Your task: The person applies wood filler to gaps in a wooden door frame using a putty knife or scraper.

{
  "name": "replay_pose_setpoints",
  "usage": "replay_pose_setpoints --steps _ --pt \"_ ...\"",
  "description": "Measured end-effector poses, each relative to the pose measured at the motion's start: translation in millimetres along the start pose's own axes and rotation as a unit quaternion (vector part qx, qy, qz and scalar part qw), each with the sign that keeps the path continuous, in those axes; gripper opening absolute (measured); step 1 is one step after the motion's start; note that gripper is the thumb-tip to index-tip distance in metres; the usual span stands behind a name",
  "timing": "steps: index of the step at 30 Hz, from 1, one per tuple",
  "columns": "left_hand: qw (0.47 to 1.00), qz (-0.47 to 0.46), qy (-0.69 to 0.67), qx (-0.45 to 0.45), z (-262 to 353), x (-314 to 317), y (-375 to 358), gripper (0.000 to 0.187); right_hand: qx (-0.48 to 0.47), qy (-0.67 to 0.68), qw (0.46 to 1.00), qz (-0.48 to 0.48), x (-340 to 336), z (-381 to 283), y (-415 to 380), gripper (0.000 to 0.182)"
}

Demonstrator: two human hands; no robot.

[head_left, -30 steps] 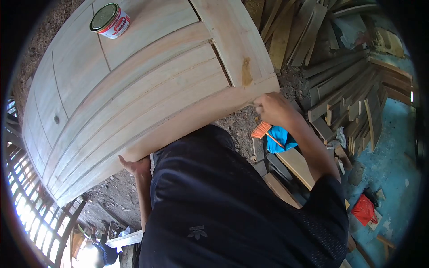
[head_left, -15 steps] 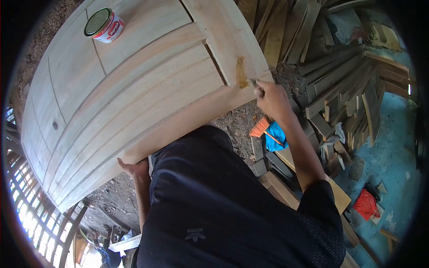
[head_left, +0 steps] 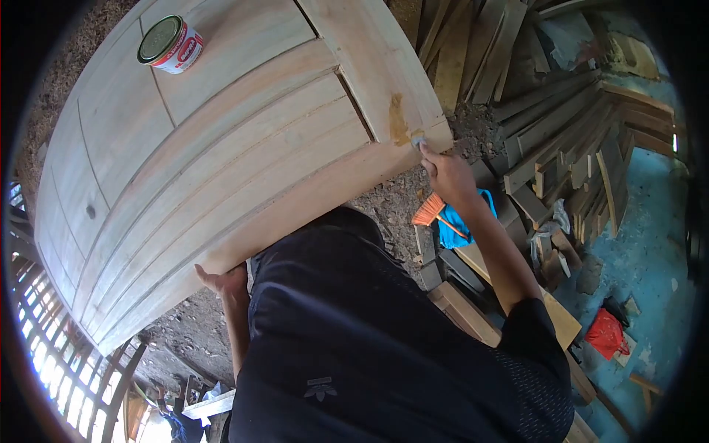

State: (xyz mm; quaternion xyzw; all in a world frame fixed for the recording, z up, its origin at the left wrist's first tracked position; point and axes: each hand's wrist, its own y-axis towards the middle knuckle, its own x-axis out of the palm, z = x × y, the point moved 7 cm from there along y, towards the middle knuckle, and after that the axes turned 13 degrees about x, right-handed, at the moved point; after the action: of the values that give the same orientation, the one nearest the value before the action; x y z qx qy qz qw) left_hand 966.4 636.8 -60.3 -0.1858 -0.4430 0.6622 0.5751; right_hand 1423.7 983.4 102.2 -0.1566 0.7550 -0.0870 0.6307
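Note:
A pale wooden door panel with grooves lies in front of me. My left hand grips its near edge, the thumb showing and the other fingers hidden beneath. Near the door's right corner, my right hand is closed round a small putty knife, whose light blade touches the wood; its handle is mostly hidden. Just left of the blade is a brownish-yellow smear of filler. A red and white can with its lid on stands on the far part of the door.
Stacked boards lie to the right, beside a blue floor. An orange broom and a blue bag are below my right forearm. A red bag lies at lower right; a slatted screen stands at lower left.
My right hand has turned and shifted slightly down, and the blade now lies flatter against the wood beside the smear. My left hand keeps its place on the edge.

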Motion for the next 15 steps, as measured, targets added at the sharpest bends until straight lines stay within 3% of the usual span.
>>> replay_pose_setpoints --steps 2,4,5,6,8,10,13,15 --pt "1.000 0.001 0.003 0.002 -1.7 2.2 -1.2 0.076 -0.002 -0.018 1.000 -0.011 -3.1 3.8 5.8 0.016" --pt "1.000 -0.021 0.010 -0.001 -0.8 -0.4 3.9 0.076 -0.022 -0.018 0.996 -0.090 -20.0 0.7 14.3 0.012" --pt "0.999 -0.039 0.005 0.002 -2.2 1.4 5.3 0.075 0.029 0.001 0.999 -0.040 -37.1 -14.3 19.3 0.011" --pt "0.999 -0.038 0.003 0.004 -1.4 3.2 3.8 0.075 0.026 0.002 0.999 -0.040 -27.6 -22.3 23.2 0.011" --pt "1.000 0.001 0.010 -0.004 -1.5 0.8 1.9 0.076 0.107 0.026 0.994 0.001 -0.5 -14.6 28.3 0.012" --pt "1.000 0.002 -0.003 -0.004 -3.1 1.5 1.0 0.076 0.096 0.019 0.995 0.017 6.9 -23.4 12.6 0.014" --pt "1.000 0.001 0.004 -0.003 2.1 3.1 -2.0 0.076 -0.035 -0.022 0.987 -0.158 0.4 -33.0 -9.7 0.016" --pt "1.000 0.002 0.006 0.001 -2.5 4.2 -0.9 0.075 -0.009 0.009 0.995 -0.098 -24.6 -20.8 -3.7 0.023"
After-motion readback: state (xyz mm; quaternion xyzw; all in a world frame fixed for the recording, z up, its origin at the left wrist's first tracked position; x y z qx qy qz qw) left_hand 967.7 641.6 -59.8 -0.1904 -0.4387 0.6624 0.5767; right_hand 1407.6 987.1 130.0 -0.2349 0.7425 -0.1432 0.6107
